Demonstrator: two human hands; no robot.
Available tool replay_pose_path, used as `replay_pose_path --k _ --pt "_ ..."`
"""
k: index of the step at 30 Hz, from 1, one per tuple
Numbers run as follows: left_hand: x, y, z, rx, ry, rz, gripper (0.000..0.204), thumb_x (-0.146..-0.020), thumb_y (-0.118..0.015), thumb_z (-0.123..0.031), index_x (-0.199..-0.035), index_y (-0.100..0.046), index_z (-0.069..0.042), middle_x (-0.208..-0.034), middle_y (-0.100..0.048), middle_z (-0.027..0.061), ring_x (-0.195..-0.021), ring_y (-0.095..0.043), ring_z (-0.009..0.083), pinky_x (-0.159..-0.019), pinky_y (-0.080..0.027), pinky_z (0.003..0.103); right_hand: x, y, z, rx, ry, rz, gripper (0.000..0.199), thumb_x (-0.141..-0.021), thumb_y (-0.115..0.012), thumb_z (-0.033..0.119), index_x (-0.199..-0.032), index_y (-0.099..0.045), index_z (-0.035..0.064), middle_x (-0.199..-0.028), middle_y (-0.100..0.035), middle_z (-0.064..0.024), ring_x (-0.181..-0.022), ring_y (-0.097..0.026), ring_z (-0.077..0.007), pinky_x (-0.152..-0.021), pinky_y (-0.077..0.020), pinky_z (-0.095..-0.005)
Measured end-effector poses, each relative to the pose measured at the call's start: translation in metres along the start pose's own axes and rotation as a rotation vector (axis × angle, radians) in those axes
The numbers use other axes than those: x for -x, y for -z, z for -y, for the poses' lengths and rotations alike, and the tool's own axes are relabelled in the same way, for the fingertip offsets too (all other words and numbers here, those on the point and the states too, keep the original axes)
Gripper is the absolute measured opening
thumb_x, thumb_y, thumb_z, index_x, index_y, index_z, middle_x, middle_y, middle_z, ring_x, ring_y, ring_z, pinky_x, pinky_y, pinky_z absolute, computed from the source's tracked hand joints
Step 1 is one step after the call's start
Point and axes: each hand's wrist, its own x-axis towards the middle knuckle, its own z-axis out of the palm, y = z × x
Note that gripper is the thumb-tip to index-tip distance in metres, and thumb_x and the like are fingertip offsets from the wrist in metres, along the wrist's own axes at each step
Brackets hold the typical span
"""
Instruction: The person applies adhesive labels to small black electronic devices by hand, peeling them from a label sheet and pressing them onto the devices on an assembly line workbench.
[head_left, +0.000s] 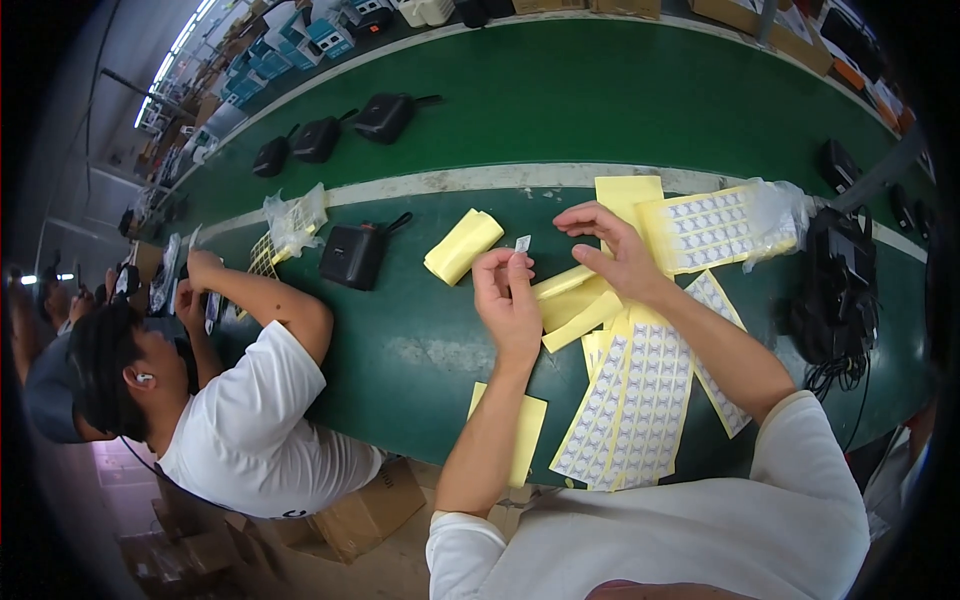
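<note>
Because the long label sheets fan out toward the near edge of the worktop, a brush of the shirt or forearm could drag them off, and the loose yellow sheet at that same edge, left of them, could slip likewise. Farther in, around the middle of the worktop, the left hand has a narrow grip, thumb and finger pinching a small pale label; too hard a pinch could crease it, and if its back is sticky, which I cannot tell, it could cling to the skin. The right hand has a wide grip with nothing visible in it, over curled yellow strips whose ends could catch its fingers and shift the sheets beneath. Left of both hands, a folded yellow bundle could unroll if nudged toward the black case. Close to the far edge, a crumpled plastic bag overlaps another label sheet and could snag if that sheet is lifted
</note>
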Motion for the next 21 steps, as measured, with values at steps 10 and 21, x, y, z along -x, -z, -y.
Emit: replay_pose_path --k 10,21 --pt "0.002 0.0 0.0 0.048 0.113 0.02 0.006 -0.094 -0.053 -0.005 -0.097 -0.051 -0.001 -0.082 -0.059 0.0033 -0.065 -0.055 0.0061 -0.057 -0.046 0.02 -0.014 -0.004 0.009 -0.068 0.106 -0.324 0.017 -0.09 -0.054 0.001 -0.107 -0.055 -0.0002 -0.109 -0.058 -0.0093 -0.101 -0.057 -0.0167 -0.091 -0.0443 -0.0299" --pt "-0.007 0.002 0.005 0.013 0.05 -0.077 0.007 -0.09 -0.058 -0.005 -0.093 -0.055 0.0 -0.074 -0.058 0.0038 -0.063 -0.056 0.008 -0.057 -0.045 0.022 -0.205 -0.043 -0.036 0.631 0.004 -0.121 0.069 -0.078 -0.072 0.037 -0.128 -0.044 -0.0015 -0.131 -0.045 -0.0195 -0.111 -0.055 -0.0281 -0.091 -0.0466 -0.0367"
